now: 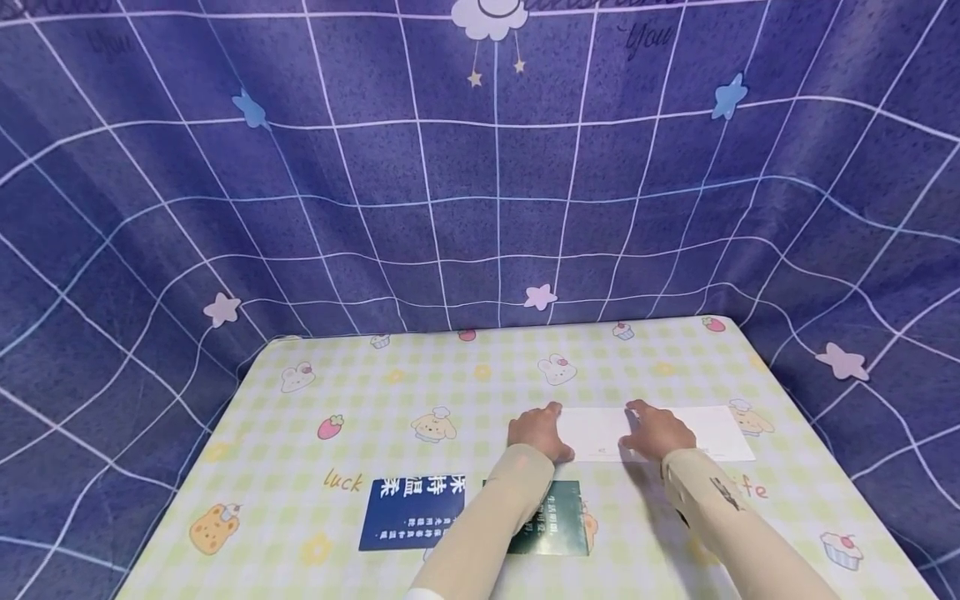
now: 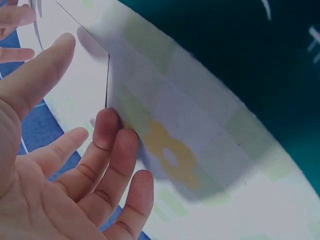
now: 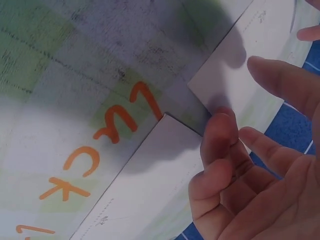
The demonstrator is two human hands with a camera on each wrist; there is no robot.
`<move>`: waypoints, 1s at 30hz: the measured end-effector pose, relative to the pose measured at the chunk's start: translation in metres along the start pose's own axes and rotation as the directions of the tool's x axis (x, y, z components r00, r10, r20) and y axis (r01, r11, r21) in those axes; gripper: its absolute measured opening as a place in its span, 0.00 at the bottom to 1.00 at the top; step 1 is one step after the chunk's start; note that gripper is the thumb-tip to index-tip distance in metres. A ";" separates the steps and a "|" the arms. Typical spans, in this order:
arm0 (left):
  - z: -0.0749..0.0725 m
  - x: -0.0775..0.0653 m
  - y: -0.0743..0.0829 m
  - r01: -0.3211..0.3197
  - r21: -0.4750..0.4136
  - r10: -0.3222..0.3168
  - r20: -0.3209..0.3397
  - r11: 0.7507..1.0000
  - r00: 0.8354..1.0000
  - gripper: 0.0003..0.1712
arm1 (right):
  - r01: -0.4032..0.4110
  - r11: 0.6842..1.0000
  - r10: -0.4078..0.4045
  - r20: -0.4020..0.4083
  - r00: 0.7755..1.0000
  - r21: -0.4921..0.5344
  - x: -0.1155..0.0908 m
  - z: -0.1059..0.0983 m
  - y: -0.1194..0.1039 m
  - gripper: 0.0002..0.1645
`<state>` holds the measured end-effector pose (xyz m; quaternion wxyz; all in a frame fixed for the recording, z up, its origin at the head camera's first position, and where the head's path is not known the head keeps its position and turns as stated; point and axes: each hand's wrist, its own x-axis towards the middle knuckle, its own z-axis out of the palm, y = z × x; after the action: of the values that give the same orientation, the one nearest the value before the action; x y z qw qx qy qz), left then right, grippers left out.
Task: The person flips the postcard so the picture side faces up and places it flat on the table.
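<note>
Two white cards lie in a row on the table, a left one (image 1: pixel 592 435) and a right one (image 1: pixel 723 433). At the left end of the left card is my left hand (image 1: pixel 538 432), fingers spread and relaxed. In the left wrist view its fingertips (image 2: pixel 106 125) are right at the card's short edge, the thumb apart over the card. My right hand (image 1: pixel 660 431) lies over where the two cards come close together. Its loosely bent fingers (image 3: pixel 217 130) are at the left card's edge in the right wrist view, thumb held off the surface.
Nearer the body, a dark blue card (image 1: pixel 412 515) with white characters lies left of the left forearm. A green card (image 1: pixel 558 525) is partly covered by that forearm. The checkered tablecloth (image 1: pixel 262 467) has cartoon prints, and a dark blue grid curtain (image 1: pixel 465 167) surrounds the table.
</note>
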<state>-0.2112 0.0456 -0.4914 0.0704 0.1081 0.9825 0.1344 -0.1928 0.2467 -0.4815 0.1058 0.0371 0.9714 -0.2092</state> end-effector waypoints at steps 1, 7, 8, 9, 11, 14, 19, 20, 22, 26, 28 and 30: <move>0.001 0.001 0.000 0.001 0.006 -0.001 0.000 1.000 1.000 0.45 | -0.005 1.000 0.005 0.008 1.000 0.000 0.001 0.001 0.000 0.45; 0.005 0.004 -0.002 0.011 0.039 -0.011 -0.003 0.999 1.000 0.49 | -0.023 0.999 0.022 0.031 0.999 0.026 0.004 0.003 0.000 0.49; 0.005 0.005 -0.003 0.014 0.041 -0.014 -0.002 0.999 1.000 0.50 | -0.028 0.999 0.027 0.031 0.999 0.032 0.004 0.002 0.000 0.50; 0.006 0.006 -0.003 0.015 0.041 -0.015 0.001 0.999 1.000 0.50 | -0.033 0.999 0.032 0.032 0.999 0.036 0.004 0.002 0.000 0.50; 0.006 0.006 -0.003 0.017 0.041 -0.017 0.007 0.999 1.000 0.51 | -0.044 0.998 0.043 0.040 0.998 0.041 0.004 0.001 0.000 0.50; 0.005 0.007 -0.002 0.010 0.045 -0.011 0.020 0.999 1.000 0.50 | -0.054 0.998 0.052 0.056 0.997 0.042 0.005 0.000 0.001 0.51; 0.000 0.008 0.001 0.005 0.026 -0.006 0.043 1.000 0.999 0.49 | -0.057 0.998 0.054 0.072 0.996 0.035 0.008 -0.001 0.001 0.50; -0.001 0.008 0.001 0.007 0.022 -0.008 0.045 1.000 0.999 0.49 | -0.056 0.998 0.054 0.072 0.996 0.034 0.008 -0.001 0.001 0.50; -0.002 0.008 0.001 0.011 0.010 -0.012 0.050 1.000 0.999 0.49 | -0.053 0.998 0.050 0.075 0.996 0.033 0.008 -0.002 0.000 0.49; -0.002 0.009 0.001 0.017 -0.004 -0.017 0.064 1.000 0.998 0.50 | -0.040 0.999 0.037 0.077 0.996 0.033 0.007 -0.003 -0.001 0.50; -0.001 0.009 0.001 0.019 -0.005 -0.019 0.069 1.000 0.997 0.51 | -0.035 0.999 0.033 0.079 0.996 0.029 0.007 -0.003 0.000 0.50; 0.000 0.009 0.000 0.021 0.001 -0.021 0.070 1.000 0.997 0.52 | -0.036 0.999 0.034 0.082 0.996 0.024 0.007 -0.003 0.000 0.51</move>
<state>-0.2204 0.0476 -0.4925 0.1063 0.1024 0.9805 0.1296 -0.1999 0.2480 -0.4803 0.1486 0.0469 0.9628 -0.2209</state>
